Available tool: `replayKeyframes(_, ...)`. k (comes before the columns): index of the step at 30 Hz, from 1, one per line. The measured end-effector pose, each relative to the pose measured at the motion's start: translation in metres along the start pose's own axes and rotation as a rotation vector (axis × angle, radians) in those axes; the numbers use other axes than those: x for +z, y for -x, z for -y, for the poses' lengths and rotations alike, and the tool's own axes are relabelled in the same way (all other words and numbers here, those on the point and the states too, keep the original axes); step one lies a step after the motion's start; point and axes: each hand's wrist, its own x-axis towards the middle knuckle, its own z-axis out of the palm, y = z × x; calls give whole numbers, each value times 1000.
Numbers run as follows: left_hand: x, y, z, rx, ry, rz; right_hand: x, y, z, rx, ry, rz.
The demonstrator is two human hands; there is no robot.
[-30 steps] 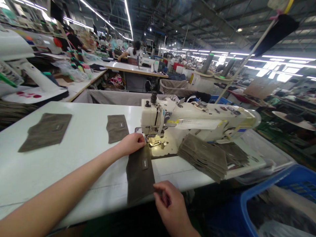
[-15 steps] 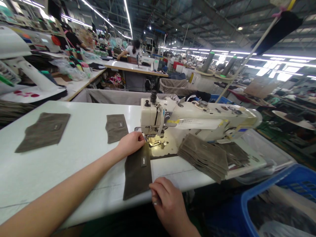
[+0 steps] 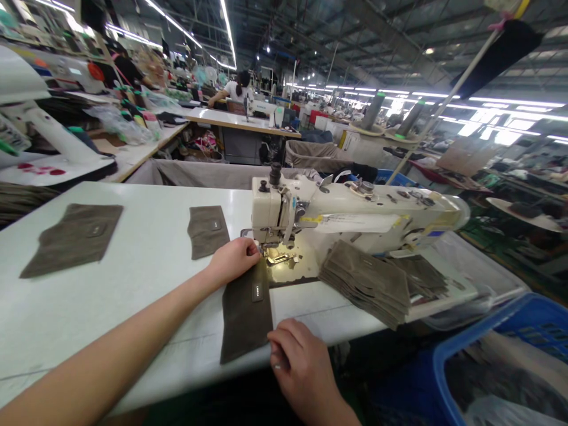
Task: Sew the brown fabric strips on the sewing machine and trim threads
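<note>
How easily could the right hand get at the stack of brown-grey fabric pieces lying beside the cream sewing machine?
Probably yes. The right hand rests at the table's near edge, and only bare white table lies between it and the stack of brown-grey fabric pieces. It is pinching the brown fabric piece, though.

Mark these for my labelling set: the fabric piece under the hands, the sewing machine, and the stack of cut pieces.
fabric piece (image 3: 245, 316): head view, bare cloth below its small label.
sewing machine (image 3: 377, 213): head view, top of the cream arm.
stack of cut pieces (image 3: 368, 281): head view, top sheet.
</note>
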Motion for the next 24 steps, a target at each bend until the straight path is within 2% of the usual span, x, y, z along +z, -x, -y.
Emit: replayKeyframes(24, -1, -2, -3, -33, -19, 9, -1, -1, 2, 7, 14, 1)
